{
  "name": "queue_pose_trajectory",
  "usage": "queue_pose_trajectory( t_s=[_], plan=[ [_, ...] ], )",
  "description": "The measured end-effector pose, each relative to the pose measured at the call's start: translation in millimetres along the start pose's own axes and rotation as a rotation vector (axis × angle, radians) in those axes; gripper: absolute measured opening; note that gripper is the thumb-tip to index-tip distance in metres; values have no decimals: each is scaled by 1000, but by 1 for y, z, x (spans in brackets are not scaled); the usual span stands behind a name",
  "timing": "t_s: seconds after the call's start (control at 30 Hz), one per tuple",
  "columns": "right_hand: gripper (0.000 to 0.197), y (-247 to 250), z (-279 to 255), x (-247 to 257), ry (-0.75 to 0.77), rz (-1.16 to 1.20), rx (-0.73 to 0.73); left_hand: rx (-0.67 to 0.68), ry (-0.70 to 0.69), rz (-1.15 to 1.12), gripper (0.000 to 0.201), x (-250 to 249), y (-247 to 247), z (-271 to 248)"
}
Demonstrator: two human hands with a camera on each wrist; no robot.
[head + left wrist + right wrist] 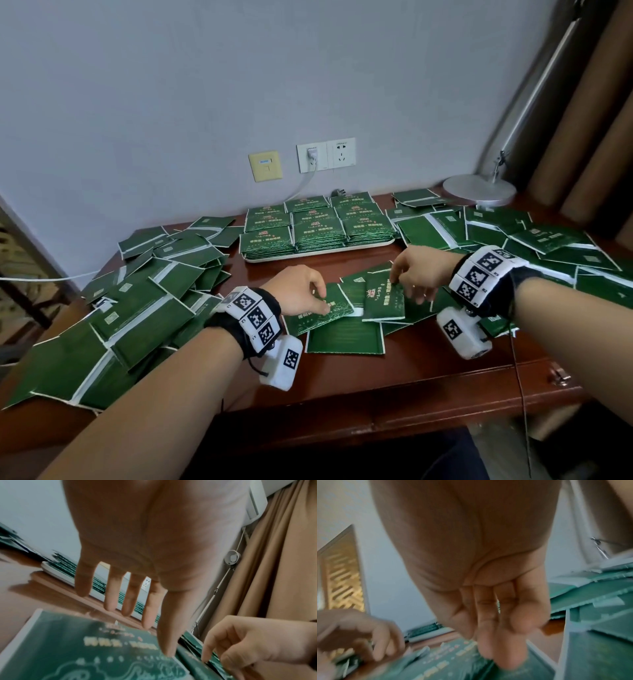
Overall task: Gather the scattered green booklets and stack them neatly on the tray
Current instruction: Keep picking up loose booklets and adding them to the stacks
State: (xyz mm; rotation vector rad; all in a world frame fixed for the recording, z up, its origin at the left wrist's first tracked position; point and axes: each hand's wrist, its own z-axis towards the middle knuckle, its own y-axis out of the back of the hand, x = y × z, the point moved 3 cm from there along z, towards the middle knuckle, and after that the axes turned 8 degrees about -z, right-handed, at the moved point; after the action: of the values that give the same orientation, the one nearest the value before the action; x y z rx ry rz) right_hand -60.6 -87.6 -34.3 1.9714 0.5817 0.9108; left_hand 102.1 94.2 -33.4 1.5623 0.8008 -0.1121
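Note:
Near the middle of the brown desk, my left hand (320,298) reaches down onto a green booklet (337,305) lying cover up. In the left wrist view its thumb (167,651) touches that booklet (85,649) while the straight fingers hover above it. My right hand (404,284) rests its fingertips on a second cover-up booklet (382,301) just to the right. In the right wrist view that hand (488,649) has its fingers extended down onto the booklet (453,660). Behind both hands the white tray (318,255) holds neat stacks of booklets (318,229).
Loose booklets are heaped in a big pile at the left (137,308) and another at the right (531,240). A round lamp base (479,190) stands at the back right. Wall sockets (325,156) with a plugged cable sit behind the tray.

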Motion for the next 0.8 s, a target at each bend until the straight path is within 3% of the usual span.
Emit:
queue_pose_trajectory(
  t_s=[0.1, 0.17, 0.23, 0.37, 0.5, 0.8],
  plan=[
    [31, -2, -2, 7, 92, -434, -81, 18, 59, 88, 42, 6, -10, 6],
    [45, -5, 2, 11, 190, -519, -117, 38, 86, 97, 48, 9, -15, 7],
    [57, -9, 6, 15, 300, -549, -60, 47, 102, 110, 53, 11, -19, 8],
    [57, -17, 11, 25, 385, -728, 103, 17, 116, 134, 57, 13, -22, 10],
    [60, -13, 16, 26, 359, -742, 124, -1, 121, 125, 53, 15, -23, 10],
    [46, -17, 20, 12, 284, -564, -83, -22, 99, 104, 46, 13, -23, 7]
  ],
)
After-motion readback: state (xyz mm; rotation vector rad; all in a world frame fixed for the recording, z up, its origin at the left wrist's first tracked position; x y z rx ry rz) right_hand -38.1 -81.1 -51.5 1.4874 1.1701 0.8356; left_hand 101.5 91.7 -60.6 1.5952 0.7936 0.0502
